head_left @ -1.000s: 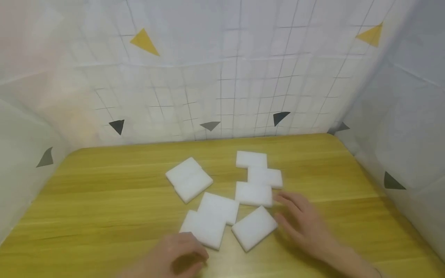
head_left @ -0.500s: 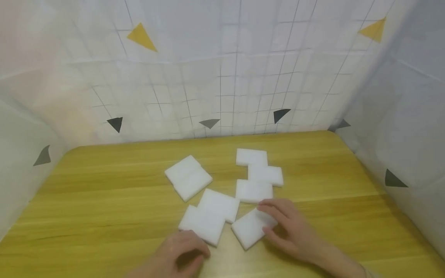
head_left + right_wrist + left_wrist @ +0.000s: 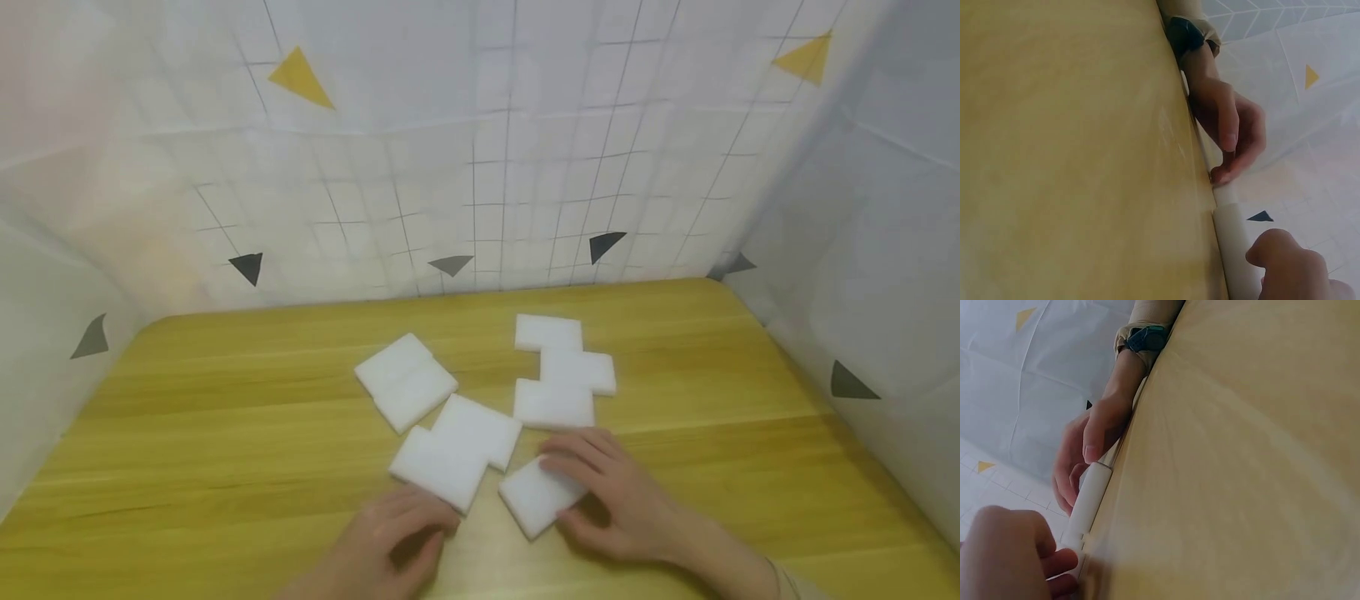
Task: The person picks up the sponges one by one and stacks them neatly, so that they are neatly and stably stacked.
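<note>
My right hand (image 3: 618, 508) holds a white rectangular sponge-like block (image 3: 536, 500) lying flat and slanted, its thumb at the near edge and fingers across the far edge. In the left wrist view, this block (image 3: 1092, 497) shows edge-on under the right hand (image 3: 1094, 434). My left hand (image 3: 397, 542), fingers loosely bent, touches the near edge of two joined white blocks (image 3: 457, 450), set in a step. Their far right corner meets the lowest of three staggered blocks (image 3: 555, 404). Another joined pair (image 3: 405, 383) lies behind on the left. The left palm is hidden.
The yellow wood-grain table (image 3: 225, 433) has rounded far corners. White sheeting (image 3: 375, 183) with triangle and grid prints stands behind it, and more sheeting (image 3: 862, 250) hangs along the right side.
My right hand has come leftward onto the single block and now holds it. The stepped pair has slid away from me ahead of my left hand; the three staggered blocks have shifted slightly away and right.
</note>
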`<action>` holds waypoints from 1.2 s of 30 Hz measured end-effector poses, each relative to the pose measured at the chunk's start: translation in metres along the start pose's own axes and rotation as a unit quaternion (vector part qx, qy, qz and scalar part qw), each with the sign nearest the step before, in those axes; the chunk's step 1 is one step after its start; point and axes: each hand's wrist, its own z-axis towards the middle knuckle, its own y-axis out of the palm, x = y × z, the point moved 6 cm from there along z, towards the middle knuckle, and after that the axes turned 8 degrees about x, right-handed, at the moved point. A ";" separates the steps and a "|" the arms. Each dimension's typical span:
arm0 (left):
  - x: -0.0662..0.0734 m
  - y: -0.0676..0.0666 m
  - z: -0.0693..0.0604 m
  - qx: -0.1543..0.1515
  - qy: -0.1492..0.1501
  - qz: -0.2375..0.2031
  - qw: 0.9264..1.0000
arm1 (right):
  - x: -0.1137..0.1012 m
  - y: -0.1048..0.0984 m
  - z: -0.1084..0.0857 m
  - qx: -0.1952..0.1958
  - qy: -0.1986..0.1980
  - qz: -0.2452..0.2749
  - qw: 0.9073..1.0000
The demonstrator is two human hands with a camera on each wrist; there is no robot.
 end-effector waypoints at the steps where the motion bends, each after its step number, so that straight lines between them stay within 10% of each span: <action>1: 0.000 0.001 0.000 -0.005 -0.009 0.006 1.000 | 0.000 0.000 0.000 -0.002 0.000 0.001 1.000; 14: -0.008 0.009 -0.004 -0.064 -0.134 0.057 0.987 | -0.007 0.003 0.003 -0.024 0.001 -0.019 1.000; 36: -0.014 0.023 0.004 -0.057 -0.134 0.118 0.982 | -0.021 0.015 0.011 -0.013 -0.015 -0.017 1.000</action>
